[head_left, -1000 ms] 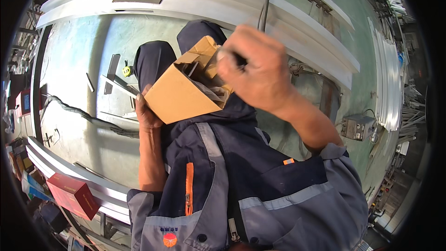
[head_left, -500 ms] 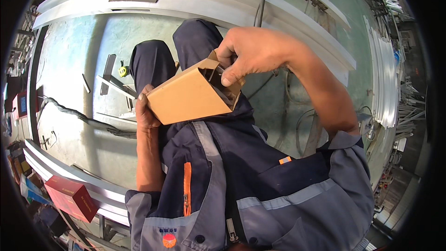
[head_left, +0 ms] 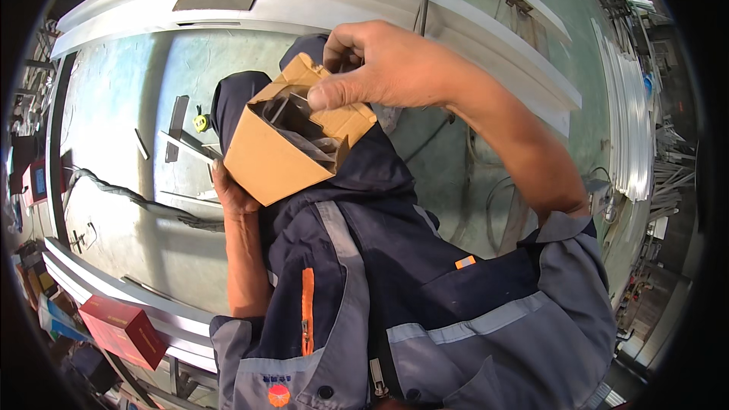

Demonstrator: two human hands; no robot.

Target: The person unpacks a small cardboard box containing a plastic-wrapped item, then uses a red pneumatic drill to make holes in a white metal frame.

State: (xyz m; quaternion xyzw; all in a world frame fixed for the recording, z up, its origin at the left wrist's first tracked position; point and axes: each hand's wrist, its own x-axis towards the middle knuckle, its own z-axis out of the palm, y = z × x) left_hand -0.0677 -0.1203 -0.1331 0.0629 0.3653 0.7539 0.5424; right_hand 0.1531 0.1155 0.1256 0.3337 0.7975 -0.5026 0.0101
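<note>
A small brown cardboard box (head_left: 277, 156) is tilted above my thighs, its open mouth facing up and to the right. Inside are dark parts and clear plastic bags (head_left: 323, 148). My left hand (head_left: 234, 188) holds the box at its lower left, the thumb showing and the other fingers mostly hidden. At the raised flap, my right hand (head_left: 364, 68) has its thumb over the opening and its curled fingers behind the cardboard edge. It appears to grip the flap; the fingertips are partly hidden.
Long white metal profiles (head_left: 304, 0) stretch across the far side. A yellow-green tape measure (head_left: 200, 122) and metal strips lie on the floor at left. A red box (head_left: 121, 332) rests on profiles at lower left. A dark cable (head_left: 144, 201) runs nearby; more profiles (head_left: 630, 137) lie right.
The box has turned and tipped so that its mouth and contents show more. The flap now stands wider open. My right hand has moved left and farther away, along with the flap.
</note>
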